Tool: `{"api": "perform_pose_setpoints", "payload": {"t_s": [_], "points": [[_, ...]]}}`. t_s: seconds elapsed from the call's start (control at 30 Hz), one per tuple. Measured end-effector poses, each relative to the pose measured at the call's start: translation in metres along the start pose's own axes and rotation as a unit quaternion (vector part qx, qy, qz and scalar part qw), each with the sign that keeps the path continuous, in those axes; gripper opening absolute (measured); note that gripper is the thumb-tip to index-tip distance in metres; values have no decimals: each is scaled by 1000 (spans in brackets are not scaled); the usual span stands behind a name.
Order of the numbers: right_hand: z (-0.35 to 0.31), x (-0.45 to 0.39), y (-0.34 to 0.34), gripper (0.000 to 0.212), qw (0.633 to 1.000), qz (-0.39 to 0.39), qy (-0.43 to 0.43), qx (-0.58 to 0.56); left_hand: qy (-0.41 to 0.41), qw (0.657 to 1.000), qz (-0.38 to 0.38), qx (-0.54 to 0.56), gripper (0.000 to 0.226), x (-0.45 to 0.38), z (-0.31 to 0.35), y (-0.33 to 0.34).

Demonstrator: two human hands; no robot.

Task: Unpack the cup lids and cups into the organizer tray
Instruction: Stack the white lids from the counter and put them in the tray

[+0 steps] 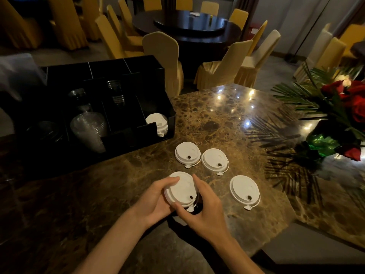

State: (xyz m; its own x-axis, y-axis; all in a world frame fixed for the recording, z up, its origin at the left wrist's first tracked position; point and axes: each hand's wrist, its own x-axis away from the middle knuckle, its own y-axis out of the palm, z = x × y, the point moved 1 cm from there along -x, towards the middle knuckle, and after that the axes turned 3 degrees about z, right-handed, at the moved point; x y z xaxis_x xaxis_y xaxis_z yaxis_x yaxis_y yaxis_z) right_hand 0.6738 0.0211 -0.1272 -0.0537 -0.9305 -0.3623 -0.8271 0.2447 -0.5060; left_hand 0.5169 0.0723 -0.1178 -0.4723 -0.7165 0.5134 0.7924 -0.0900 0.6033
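A small stack of white cup lids (180, 189) is held between both hands just above the marble table. My left hand (156, 200) curls round its left side, and my right hand (203, 208) grips its right and near edge. Three more white lids lie flat on the table: one (187, 153), a second (214, 159) and a third (244, 189). The black organizer tray (126, 70) stands at the left. It holds clear plastic cups (88, 127), stacks of clear lids (116, 91) and white lids (157, 121) in its right front compartment.
A vase of red roses (347, 115) with green fronds stands at the table's right edge. The marble table (227, 119) ends close on the right and front. A crumpled clear plastic bag (17, 76) lies left of the tray. Covered chairs and a round dark table stand behind.
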Motion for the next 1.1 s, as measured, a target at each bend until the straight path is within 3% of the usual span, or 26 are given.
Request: {"api": "perform_pose_setpoints", "payload": {"t_s": [0.2,0.37,0.6,0.8,0.93,1.1], "points": [[-12,-3,0,78,999,-16,-10,-25,21,996,-19,84,60,10,0,-2],[-17,-7,-5,79,999,-34,0,-24,17,992,-34,118,57,20,-3,-10],[-18,-8,-9,83,999,-36,7,-11,113,990,-47,70,50,36,5,-11],[-21,-7,-7,90,998,-56,20,6,130,990,2,-61,63,42,5,-14],[-18,-7,-8,90,999,-48,18,3,131,990,34,-41,70,41,1,-17],[-8,-8,-9,90,998,-52,24,6,112,991,46,-55,57,37,1,-19]]}}
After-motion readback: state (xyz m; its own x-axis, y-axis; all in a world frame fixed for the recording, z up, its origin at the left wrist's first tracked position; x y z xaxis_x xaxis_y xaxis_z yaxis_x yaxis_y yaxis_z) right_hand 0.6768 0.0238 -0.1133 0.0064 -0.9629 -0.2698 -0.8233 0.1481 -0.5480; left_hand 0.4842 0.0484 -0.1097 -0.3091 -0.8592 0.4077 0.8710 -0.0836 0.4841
